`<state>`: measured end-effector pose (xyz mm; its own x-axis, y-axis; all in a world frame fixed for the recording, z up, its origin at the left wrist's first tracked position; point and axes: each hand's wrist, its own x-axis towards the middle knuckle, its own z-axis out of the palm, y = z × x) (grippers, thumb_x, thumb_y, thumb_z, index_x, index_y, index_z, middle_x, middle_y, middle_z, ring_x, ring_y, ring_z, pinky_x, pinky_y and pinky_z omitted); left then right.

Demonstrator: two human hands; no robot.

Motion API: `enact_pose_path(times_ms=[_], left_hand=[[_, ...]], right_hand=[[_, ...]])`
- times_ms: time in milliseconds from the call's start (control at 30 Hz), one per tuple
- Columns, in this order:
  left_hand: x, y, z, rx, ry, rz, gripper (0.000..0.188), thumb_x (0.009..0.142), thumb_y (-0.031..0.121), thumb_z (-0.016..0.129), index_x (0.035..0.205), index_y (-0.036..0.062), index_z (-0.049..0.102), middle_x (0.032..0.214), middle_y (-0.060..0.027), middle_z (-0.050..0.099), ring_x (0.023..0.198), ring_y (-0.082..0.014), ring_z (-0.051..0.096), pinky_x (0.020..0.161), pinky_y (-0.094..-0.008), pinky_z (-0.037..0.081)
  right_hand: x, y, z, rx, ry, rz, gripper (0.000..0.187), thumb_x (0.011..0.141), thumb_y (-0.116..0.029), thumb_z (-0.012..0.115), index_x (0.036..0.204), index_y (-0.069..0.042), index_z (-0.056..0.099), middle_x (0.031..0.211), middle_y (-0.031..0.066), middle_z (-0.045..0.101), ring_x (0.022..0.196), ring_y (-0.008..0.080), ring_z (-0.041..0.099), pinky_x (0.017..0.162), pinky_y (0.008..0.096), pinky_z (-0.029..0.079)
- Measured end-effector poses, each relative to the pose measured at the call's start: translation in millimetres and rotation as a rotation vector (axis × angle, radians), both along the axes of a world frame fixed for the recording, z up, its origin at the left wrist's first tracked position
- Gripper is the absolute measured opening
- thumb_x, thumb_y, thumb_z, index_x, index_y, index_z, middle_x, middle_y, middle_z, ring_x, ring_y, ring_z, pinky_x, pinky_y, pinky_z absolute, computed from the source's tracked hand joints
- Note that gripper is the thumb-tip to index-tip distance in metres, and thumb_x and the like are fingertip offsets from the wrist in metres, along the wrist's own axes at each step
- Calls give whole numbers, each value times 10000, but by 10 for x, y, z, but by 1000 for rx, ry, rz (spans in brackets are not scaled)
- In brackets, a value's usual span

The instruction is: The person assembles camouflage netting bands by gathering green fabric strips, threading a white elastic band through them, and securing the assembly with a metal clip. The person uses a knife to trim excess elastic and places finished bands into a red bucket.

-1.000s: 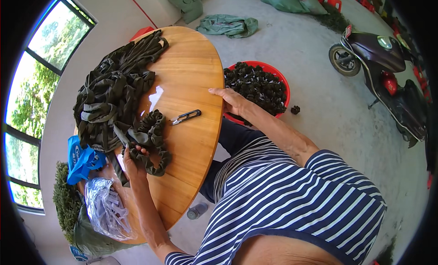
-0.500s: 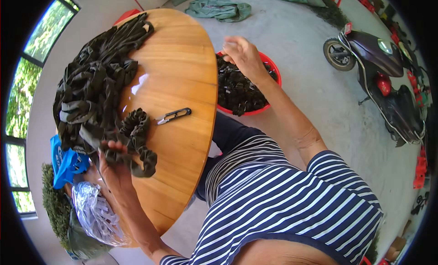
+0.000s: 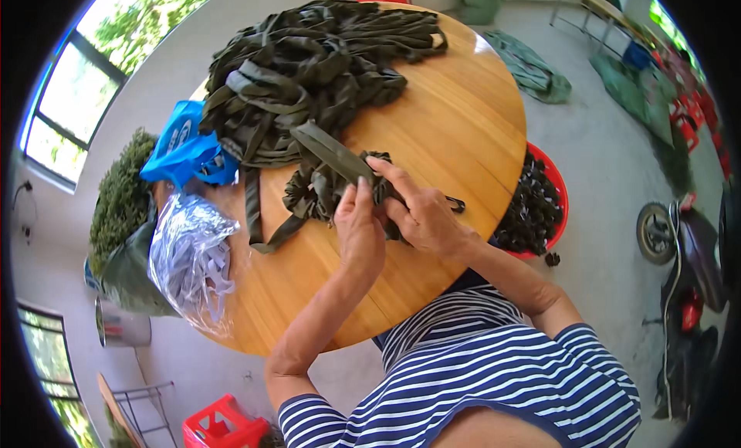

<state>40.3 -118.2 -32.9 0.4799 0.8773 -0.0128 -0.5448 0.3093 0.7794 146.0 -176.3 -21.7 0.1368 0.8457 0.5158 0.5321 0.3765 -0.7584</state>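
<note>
Over the round wooden table [image 3: 455, 108], both my hands are together at a dark olive fabric strip [image 3: 332, 151] that comes from the big pile of cloth. My left hand [image 3: 360, 236] pinches the strip's near end between thumb and fingertips. My right hand [image 3: 424, 216] grips it just beside, with the index finger laid along the strip. Gathered olive scrunchies [image 3: 309, 193] lie under and beside my fingers, partly hidden. Behind my right hand only the black handle of the thread snips [image 3: 456, 205] shows.
A heap of olive fabric strips [image 3: 285, 77] covers the table's far left. At the left edge are a blue plastic bag [image 3: 181, 147] and a clear bag of pale strips [image 3: 193, 247]. A red basin [image 3: 562, 193] of dark scrunchies stands right; a scooter [image 3: 695, 263] stands beyond.
My right hand has come from above the red basin to the fabric on the table. My left hand has closed on the strip. The view has turned, moving the table rightward.
</note>
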Motion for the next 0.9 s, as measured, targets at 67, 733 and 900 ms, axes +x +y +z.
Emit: enact_pose_path(times_ms=[67,733,900], left_hand=[[-116,-4,15,-16,57,-65,176,907,190,479,999,50,535,916,-26,596,823,-91,571,686,-225,480],[-111,271,190,-151,79,-9,264,907,232,475,1029,8,544,981,-129,619,917,-214,606,780,-319,513],[-83,204,214,-124,202,-31,273,904,236,489,1055,15,544,989,-104,619,882,-159,597,749,-294,498]], right_hand=[[31,31,-20,-36,-26,44,443,798,-47,497,1230,-54,399,1064,196,560,839,338,599,720,373,476],[303,85,201,-325,203,194,527,832,-113,563,1294,-58,315,1031,101,525,870,144,562,728,273,466],[164,210,289,-202,-299,-5,653,747,-133,634,1318,-119,318,1054,122,528,826,225,579,686,307,483]])
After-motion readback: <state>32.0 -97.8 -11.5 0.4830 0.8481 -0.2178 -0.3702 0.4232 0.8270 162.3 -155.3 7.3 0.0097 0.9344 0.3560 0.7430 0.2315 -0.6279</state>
